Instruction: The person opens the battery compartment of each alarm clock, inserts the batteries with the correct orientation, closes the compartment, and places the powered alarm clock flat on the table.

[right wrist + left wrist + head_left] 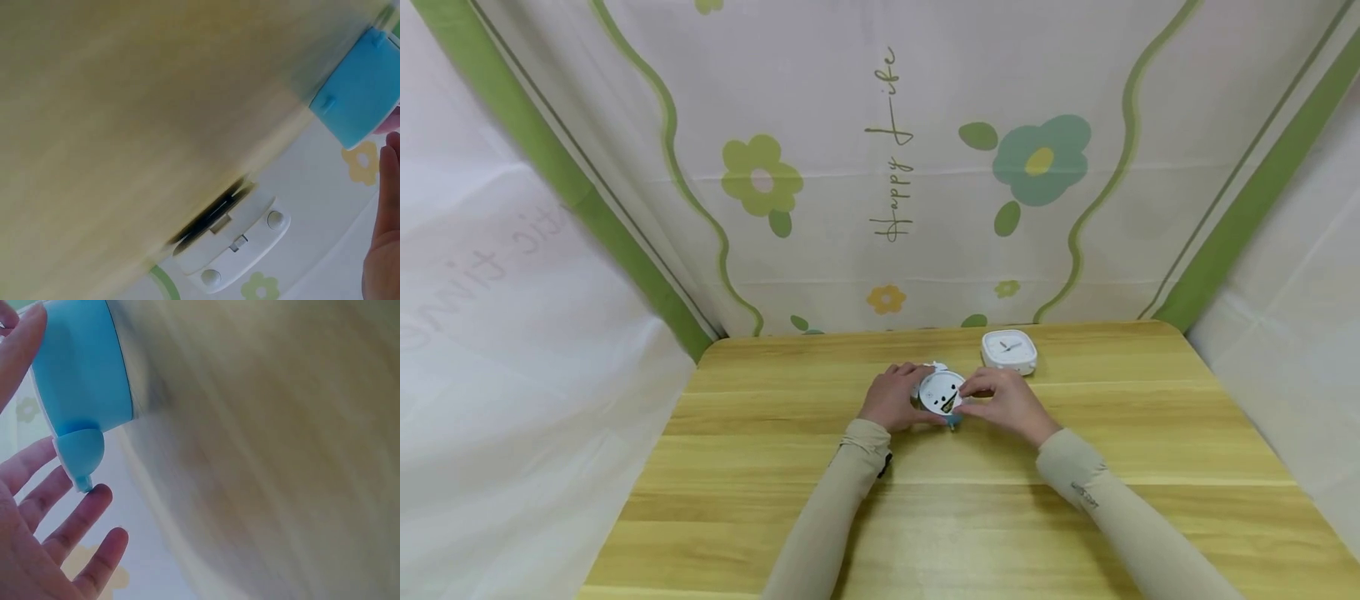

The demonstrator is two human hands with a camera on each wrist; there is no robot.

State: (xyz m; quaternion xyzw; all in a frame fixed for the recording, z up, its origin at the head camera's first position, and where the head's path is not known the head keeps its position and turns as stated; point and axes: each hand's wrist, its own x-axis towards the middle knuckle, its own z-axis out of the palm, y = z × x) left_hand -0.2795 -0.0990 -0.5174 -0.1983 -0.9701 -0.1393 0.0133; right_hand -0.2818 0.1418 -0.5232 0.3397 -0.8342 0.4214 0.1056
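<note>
A blue alarm clock (942, 393) lies on the table with its white back up. Small dark knobs and a dark opening with something yellowish inside show on that back. My left hand (897, 398) grips the clock from the left; in the left wrist view its thumb lies along the blue side (84, 369) and the other fingers spread near a rounded ear-like foot (81, 453). My right hand (1003, 402) has its thumb and fingertips at the opening on the clock's back. Whether it pinches a small part there is hidden.
A white square clock (1009, 350) lies face up behind my right hand, near the back edge of the wooden table (955, 517). A flowered curtain (827, 242) hangs close behind the table, with white cloth walls at both sides.
</note>
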